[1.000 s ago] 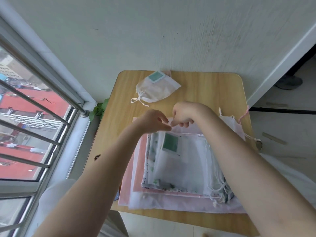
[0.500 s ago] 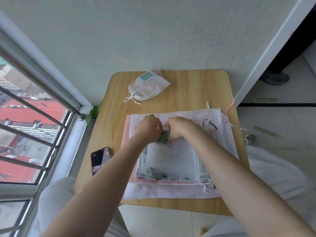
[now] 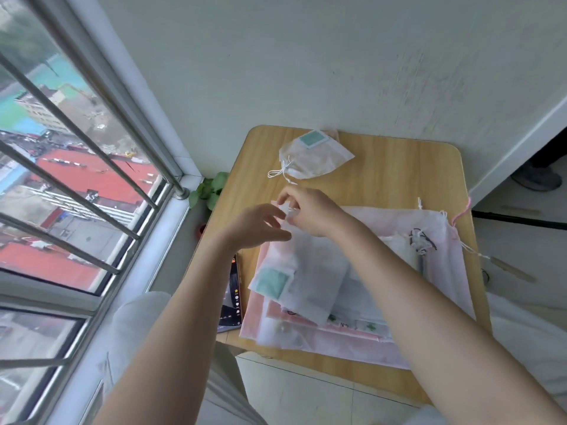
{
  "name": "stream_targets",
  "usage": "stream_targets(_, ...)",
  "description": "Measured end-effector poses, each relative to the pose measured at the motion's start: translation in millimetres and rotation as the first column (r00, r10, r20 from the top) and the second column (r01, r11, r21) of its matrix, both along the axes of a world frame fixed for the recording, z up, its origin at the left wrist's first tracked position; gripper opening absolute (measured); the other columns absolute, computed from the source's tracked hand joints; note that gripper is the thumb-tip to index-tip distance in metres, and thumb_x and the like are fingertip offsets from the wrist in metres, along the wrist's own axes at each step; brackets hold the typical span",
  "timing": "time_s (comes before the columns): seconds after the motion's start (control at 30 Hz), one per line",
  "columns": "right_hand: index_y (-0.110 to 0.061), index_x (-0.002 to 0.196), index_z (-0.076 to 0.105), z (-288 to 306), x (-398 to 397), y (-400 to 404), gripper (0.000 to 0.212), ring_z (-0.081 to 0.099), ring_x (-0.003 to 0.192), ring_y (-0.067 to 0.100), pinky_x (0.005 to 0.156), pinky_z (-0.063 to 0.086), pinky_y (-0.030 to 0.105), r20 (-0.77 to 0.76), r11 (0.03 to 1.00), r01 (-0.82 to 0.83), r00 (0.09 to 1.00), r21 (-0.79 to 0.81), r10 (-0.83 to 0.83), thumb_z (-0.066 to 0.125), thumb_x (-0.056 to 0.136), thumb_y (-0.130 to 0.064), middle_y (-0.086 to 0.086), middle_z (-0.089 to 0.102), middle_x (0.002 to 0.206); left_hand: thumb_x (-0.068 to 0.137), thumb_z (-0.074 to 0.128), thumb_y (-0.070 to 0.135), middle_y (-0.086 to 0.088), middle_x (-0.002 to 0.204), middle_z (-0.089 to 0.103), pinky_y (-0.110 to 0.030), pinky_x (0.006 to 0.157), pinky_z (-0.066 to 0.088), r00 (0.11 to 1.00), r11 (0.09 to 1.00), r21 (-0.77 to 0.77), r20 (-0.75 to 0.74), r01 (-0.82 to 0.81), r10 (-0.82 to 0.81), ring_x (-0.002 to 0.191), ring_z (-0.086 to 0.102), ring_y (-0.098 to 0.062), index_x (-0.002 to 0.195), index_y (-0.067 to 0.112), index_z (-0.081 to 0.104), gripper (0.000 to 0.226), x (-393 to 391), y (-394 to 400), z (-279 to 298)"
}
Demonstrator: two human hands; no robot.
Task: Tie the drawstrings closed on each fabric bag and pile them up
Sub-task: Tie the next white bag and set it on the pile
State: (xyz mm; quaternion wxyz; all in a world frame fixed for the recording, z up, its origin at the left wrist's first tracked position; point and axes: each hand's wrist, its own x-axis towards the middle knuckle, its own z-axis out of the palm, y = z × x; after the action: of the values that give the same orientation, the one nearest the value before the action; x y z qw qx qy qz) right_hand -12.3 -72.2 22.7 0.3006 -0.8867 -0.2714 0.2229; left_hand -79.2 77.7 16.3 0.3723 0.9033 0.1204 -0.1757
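Head view: both hands meet at the far end of the white mesh bag (image 3: 306, 271), which lies atop the stack of flat bags (image 3: 352, 335) on the wooden counter (image 3: 399, 179). Left hand (image 3: 257, 225) and right hand (image 3: 310, 210) pinch the gathered mouth, apparently by its thin cord. Best to draw the cords evenly, then knot snugly. Beyond the stack sits a tied bag (image 3: 313, 157), sheer, crinkled, teal-labelled.

Wooden table (image 3: 395, 179) bears tied bag (image 3: 313, 157), bag stack (image 3: 352, 302), phone (image 3: 232, 302).
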Motion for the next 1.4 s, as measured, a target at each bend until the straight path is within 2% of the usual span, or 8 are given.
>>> stream_targets(0.1, -0.024, 0.125, 0.051, 0.7, -10.1, 16.2, 0.039, 0.060, 0.089, 0.019, 0.079, 0.051, 0.034, -0.029, 0.996, -0.015, 0.999, 0.083, 0.017, 0.063, 0.088, -0.022, -0.010, 0.053, 0.085, 0.081, 0.076, 0.022, 0.004, 0.075, 0.060, -0.014, 0.055, 0.038, 0.988, 0.990, -0.029, 0.075, -0.136, 0.138, 0.064, 0.052, -0.007, 0.085, 0.015, 0.067, 0.012, -6.6, 2.2, -4.7)
stream_targets(0.33, -0.005, 0.112, 0.063, -10.0, 2.9, -6.4, 0.051, 0.061, 0.101, 0.023, 0.087, 0.051, 0.037, -0.017, 0.964, 0.002, 1.000, -0.264, -0.006, 0.069, 0.084, -0.048, 0.007, 0.064, 0.114, 0.081, 0.070, 0.018, 0.001, 0.068, 0.050, -0.023, 0.052, 0.033, 0.962, 0.967, -0.049, -0.123, -0.251, 0.244, 0.060, 0.043, -0.014, 0.074, 0.012, 0.055, 0.017, -27.7, 18.2, -18.4)
stream_targets(0.53, -0.004, 0.073, 0.060, -22.1, 1.1, -9.8, 0.034, 0.052, 0.069, 0.021, 0.060, 0.040, 0.033, -0.114, 0.968, -0.058, 0.993, -0.244, 0.030, 0.071, 0.083, -0.035, 0.002, 0.055, 0.075, 0.084, 0.066, 0.001, -0.005, 0.060, 0.060, -0.015, 0.044, 0.040, 0.904, 0.824, -0.376, -0.125, -0.424, 0.408, 0.044, 0.054, -0.006, 0.074, 0.008, 0.055, 0.016, -30.3, 17.6, -30.3)
stream_targets(0.73, 0.001, 0.084, 0.059, -29.1, 10.9, -18.4, 0.032, 0.047, 0.068, 0.017, 0.061, 0.034, 0.031, -0.104, 0.995, 0.051, 0.993, -0.087, -0.060, 0.071, 0.084, -0.029, 0.003, 0.050, 0.075, 0.083, 0.071, 0.000, -0.015, 0.089, 0.069, -0.031, 0.071, 0.060, 0.896, 0.731, -0.518, -0.269, -0.444, 0.353, 0.078, 0.070, -0.023, 0.091, 0.001, 0.061, 0.013, -35.6, 25.2, -37.3)
stream_targets(0.83, -0.006, 0.074, 0.058, -32.8, 12.5, -22.9, 0.029, 0.046, 0.066, 0.014, 0.061, 0.033, 0.030, -0.172, 0.996, -0.016, 0.985, -0.084, 0.002, 0.075, 0.080, -0.030, -0.003, 0.048, 0.069, 0.088, 0.068, 0.032, -0.002, 0.098, 0.073, -0.032, 0.078, 0.056, 0.929, 0.743, -0.560, -0.264, -0.367, 0.260, 0.089, 0.068, -0.018, 0.109, 0.009, 0.070, 0.031, -35.1, 25.5, -39.1)
stream_targets(1.1, -0.019, 0.061, 0.043, -23.8, 9.5, -34.7, 0.060, 0.041, 0.055, 0.012, 0.054, 0.030, 0.027, -0.310, 0.978, 0.207, 0.928, -0.033, -0.207, 0.064, 0.070, -0.075, -0.008, 0.039, 0.058, 0.102, 0.043, 0.021, -0.004, 0.071, 0.061, -0.030, 0.068, 0.047, 0.622, 0.085, -0.765, -0.448, -0.638, 0.642, 0.068, 0.062, -0.017, 0.073, 0.014, 0.054, 0.032, -22.7, 17.4, -49.7)
stream_targets(1.23, -0.017, 0.061, 0.041, -29.2, 12.1, -48.5, 0.040, 0.033, 0.051, 0.014, 0.054, 0.027, 0.028, -0.426, 0.892, 0.446, 0.823, 0.076, -0.376, 0.054, 0.092, -0.038, -0.007, 0.037, 0.050, 0.101, 0.040, 0.014, -0.004, 0.059, 0.051, -0.036, 0.082, 0.052, 0.495, -0.389, -0.798, -0.595, -0.461, 0.634, 0.053, 0.061, -0.019, 0.068, 0.012, 0.047, 0.034, -22.4, 15.2, -53.0)
stream_targets(1.4, -0.017, 0.059, 0.034, -45.4, 11.2, -59.4, 0.044, 0.043, 0.055, 0.016, 0.060, 0.040, 0.027, -0.939, 0.303, 0.924, 0.294, 0.232, -0.177, 0.052, 0.098, -0.023, 0.003, 0.040, 0.059, 0.102, 0.038, 0.012, 0.004, 0.048, 0.027, -0.019, 0.043, 0.042, 0.420, -0.557, -0.744, -0.668, -0.369, 0.615, 0.037, 0.028, -0.010, 0.070, 0.012, 0.044, 0.033, -24.3, 17.6, -58.3)
